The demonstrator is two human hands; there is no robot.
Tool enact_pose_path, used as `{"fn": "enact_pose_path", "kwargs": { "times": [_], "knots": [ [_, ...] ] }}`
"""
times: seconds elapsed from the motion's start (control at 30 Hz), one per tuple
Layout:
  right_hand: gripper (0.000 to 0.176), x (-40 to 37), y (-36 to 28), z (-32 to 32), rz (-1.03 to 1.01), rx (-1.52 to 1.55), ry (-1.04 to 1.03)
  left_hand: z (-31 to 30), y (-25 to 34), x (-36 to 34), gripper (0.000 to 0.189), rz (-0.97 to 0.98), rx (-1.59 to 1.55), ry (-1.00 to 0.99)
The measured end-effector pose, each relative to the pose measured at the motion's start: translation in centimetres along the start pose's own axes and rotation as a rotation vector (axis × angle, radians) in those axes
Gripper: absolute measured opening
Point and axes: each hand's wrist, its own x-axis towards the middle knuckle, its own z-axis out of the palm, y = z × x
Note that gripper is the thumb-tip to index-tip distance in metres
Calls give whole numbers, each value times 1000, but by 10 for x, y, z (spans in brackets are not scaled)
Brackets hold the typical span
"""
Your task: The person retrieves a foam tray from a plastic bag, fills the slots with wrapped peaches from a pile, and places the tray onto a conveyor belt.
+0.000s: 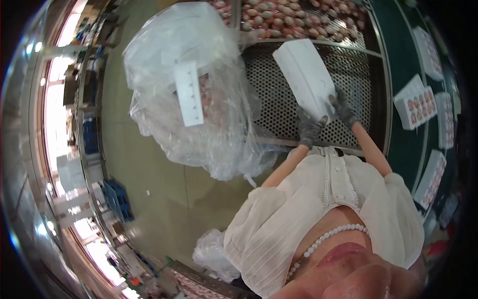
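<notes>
A long white foam box (306, 74) slants over a perforated metal tray (269, 94), its near end between my gloved hands. My left hand (310, 131), in a grey glove, holds the near left corner. On the near right side, my right hand (343, 109), also gloved in grey, has its fingers against the wall of the box. What the box holds, if anything, does not show. Left of the tray, a large clear plastic bag (169, 40) has a narrow white foam piece (189, 94) with a row of small marks lying on it.
Beyond a metal divider lie many round reddish-white pieces (294, 20). On the right, a green conveyor (406, 55) carries several white boxes, one a filled box (418, 108). Another plastic bag (216, 254) is low on the left. A blue crate (117, 199) stands on the floor.
</notes>
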Motion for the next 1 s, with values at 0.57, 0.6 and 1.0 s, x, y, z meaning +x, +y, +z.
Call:
{"fn": "enact_pose_path", "kwargs": {
  "times": [0.57,0.6,1.0],
  "knots": [
    [68,-37,47,-54,599,-196,-9,113,-66,50,57,100,147,-505],
    [67,-38,47,-54,580,-254,21,104,-67,48,53,136,86,-478],
    [83,-31,48,-75,325,-861,302,100,-144,103,48,-106,223,-532]
  ]
}}
